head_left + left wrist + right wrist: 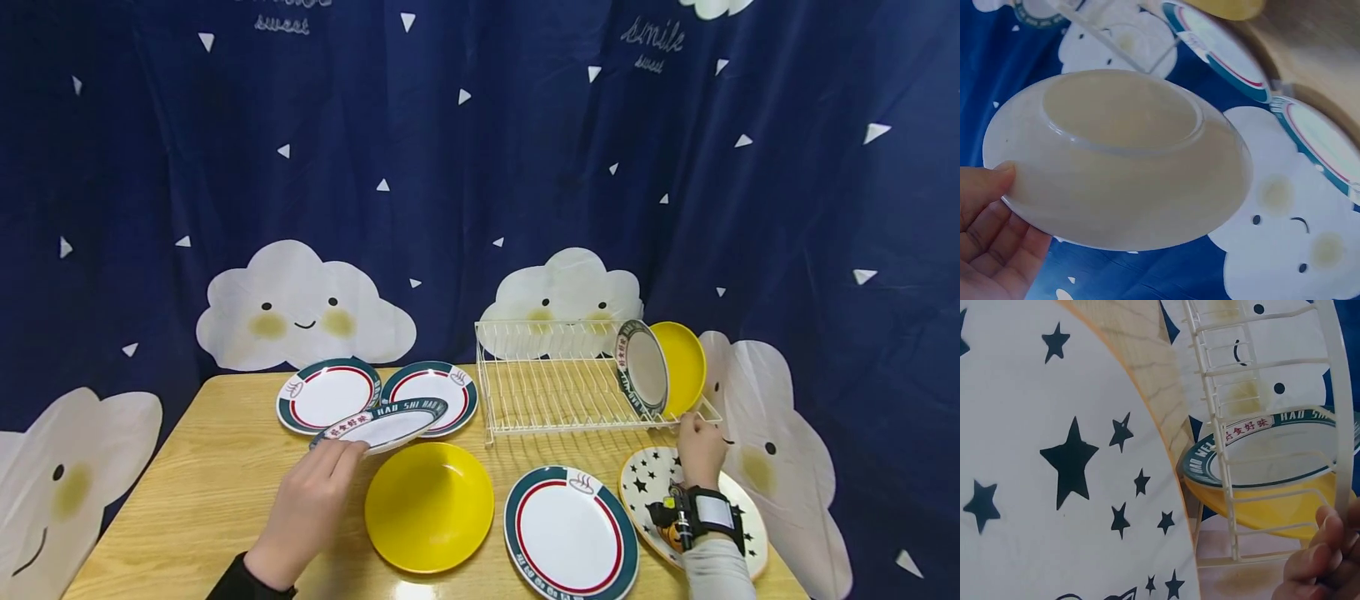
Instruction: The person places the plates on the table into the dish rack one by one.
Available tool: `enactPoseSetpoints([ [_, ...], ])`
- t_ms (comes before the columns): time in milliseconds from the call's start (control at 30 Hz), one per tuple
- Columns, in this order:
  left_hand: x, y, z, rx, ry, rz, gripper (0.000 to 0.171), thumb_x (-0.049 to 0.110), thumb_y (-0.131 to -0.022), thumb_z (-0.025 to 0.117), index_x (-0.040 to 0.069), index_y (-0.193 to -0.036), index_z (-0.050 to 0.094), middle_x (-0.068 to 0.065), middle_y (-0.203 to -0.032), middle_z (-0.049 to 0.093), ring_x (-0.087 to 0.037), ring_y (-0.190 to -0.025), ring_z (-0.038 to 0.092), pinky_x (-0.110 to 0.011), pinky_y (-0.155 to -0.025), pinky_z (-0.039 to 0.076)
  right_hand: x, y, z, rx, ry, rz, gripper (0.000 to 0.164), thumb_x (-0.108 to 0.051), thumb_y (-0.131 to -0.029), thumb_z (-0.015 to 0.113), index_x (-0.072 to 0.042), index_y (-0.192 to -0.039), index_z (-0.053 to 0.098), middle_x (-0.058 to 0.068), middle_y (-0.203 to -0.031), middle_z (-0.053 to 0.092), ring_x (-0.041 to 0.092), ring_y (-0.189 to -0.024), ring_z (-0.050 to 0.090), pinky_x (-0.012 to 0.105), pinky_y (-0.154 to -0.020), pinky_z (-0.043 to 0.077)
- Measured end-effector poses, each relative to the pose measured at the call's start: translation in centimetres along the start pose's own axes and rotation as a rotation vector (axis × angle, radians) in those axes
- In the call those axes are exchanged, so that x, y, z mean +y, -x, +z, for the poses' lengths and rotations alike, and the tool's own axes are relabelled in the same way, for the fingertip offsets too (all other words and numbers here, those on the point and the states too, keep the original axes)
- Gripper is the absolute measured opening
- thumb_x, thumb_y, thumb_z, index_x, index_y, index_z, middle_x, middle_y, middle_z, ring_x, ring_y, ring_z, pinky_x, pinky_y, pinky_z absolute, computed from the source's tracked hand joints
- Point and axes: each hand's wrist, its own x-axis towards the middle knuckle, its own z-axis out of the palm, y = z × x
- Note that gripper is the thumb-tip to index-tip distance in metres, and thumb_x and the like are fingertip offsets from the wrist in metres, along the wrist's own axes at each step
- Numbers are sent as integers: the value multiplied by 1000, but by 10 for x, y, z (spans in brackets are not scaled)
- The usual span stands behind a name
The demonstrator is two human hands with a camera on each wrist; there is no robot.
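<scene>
My left hand (311, 500) pinches the near edge of a white plate (393, 429) with a dark green lettered rim. That plate is tilted in the air above the table, and its plain underside shows in the left wrist view. With curled fingers, my right hand (701, 454) grips the front right end of a cream wire dish rack (555, 431). At the rack's right end, a green-rimmed plate (645, 371) and a yellow plate (688, 367) stand on edge side by side. Below my right forearm lies a white plate with black stars (1069, 462).
Another yellow plate (429, 508) lies flat on the wooden table (187, 475), with a green-rimmed plate (572, 533) to its right. Two more green-rimmed plates, one at the back left (330, 396) and its neighbour (431, 382), lie behind the lifted plate. A blue curtain (450, 183) hangs behind.
</scene>
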Motion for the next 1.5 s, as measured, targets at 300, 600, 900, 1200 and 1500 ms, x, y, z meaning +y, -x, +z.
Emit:
enactPoseSetpoints([
  [300,15,-25,9,59,92,76,48,25,-108,26,2,-99,67,-7,-90,68,-20,-79,64,-34,-74,59,-23,13,-1,-48,-58,-49,55,-25,-100,45,-6,-49,44,-3,-46,32,17,-45,32,29,-41,25],
  [600,31,-43,26,127,139,222,41,12,-107,30,2,-100,69,-7,-91,69,-19,-80,65,-31,-74,59,-62,41,5,-236,-64,-104,55,-35,-103,41,-1,-65,61,1,-49,47,17,-45,38,28,-41,29],
  [900,43,-48,47,162,191,389,33,10,-105,38,4,-102,70,-5,-93,72,-17,-84,67,-28,-80,59,-98,68,12,-632,-271,18,57,-43,-102,45,0,-68,60,-4,-50,47,10,-46,41,22,-45,35],
  [1200,45,-44,64,186,246,536,28,10,-103,44,4,-107,71,-6,-101,74,-16,-93,69,-29,-87,57,-110,86,9,-1035,-386,11,54,-48,-101,43,-10,-65,56,-5,-51,49,9,-46,40,20,-46,34],
  [1500,42,-41,76,219,228,594,26,10,-103,46,4,-106,71,-5,-101,75,-16,-94,69,-28,-88,57,-110,89,3,-1160,-525,-4,34,-32,-102,50,-8,-82,64,-9,-57,54,5,-47,43,17,-48,38],
])
